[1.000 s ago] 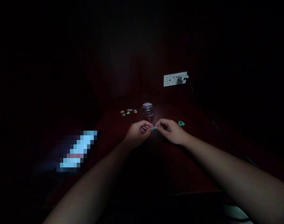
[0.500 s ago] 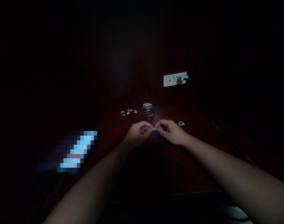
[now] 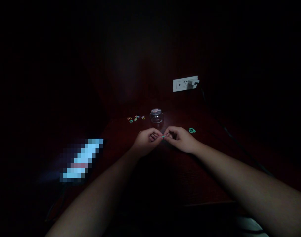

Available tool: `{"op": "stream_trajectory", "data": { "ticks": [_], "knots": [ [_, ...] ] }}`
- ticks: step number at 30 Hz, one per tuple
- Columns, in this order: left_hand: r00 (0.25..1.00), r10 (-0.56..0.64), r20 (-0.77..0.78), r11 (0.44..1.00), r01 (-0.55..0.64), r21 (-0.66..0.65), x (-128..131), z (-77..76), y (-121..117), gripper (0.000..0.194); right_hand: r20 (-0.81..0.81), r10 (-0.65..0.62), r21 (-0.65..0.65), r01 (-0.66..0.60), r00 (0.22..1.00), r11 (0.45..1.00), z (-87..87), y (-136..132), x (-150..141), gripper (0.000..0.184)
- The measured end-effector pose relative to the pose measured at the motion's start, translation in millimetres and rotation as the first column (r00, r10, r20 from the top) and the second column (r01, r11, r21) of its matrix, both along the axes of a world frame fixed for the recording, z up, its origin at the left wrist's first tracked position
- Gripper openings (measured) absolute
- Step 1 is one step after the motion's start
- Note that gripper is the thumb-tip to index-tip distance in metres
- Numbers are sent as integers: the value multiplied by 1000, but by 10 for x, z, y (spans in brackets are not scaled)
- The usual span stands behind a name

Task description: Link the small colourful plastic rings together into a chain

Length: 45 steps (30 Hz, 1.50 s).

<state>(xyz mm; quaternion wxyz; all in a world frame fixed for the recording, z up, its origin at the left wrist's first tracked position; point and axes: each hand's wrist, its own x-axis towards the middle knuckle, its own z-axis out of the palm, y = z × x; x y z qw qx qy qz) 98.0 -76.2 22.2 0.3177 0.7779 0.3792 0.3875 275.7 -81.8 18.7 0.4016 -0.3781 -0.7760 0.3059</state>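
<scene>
My left hand (image 3: 148, 141) and my right hand (image 3: 179, 139) meet over the middle of the dark red table. Each pinches one end of a small green loop (image 3: 163, 136) between thumb and fingertips; it is too small to tell its exact kind. Right of my right hand lies a little cluster of green loops (image 3: 192, 130). Just beyond the hands stands a clear glass jar (image 3: 156, 118) with a patterned lid on it. To the left of the jar, several small coloured loops (image 3: 135, 119) lie scattered in yellow, green, blue and pink.
A pixelated bright screen (image 3: 83, 161) lies at the left edge of the table. On the back panel is a white wall socket (image 3: 181, 85) with a plug (image 3: 193, 82) in it. A dark cable (image 3: 249, 154) runs along the right side. Most surroundings are very dark.
Both hands stay almost in place. The green loop between the fingertips now looks flatter and thinner, where an opening showed before.
</scene>
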Motion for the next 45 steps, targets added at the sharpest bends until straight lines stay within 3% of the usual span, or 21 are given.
{"op": "stream_trajectory", "data": {
  "ticks": [15,26,34,45],
  "knots": [
    [999,33,0,999,-33,-34,-1,17,-1,20,-19,-2,15,2,1000,1000,7,-9,-2,14],
    [999,-8,35,1000,8,-9,4,-9,5,22,-13,-24,34,24,1000,999,-10,22,13,10],
    [1000,14,-28,999,-13,39,-20,-23,22,20,-7,-30,35,30,1000,999,-7,23,14,10],
    [1000,22,12,1000,-21,-21,-10,-31,31,22,-6,-65,22,65,998,998,-5,28,6,14]
  ]
}}
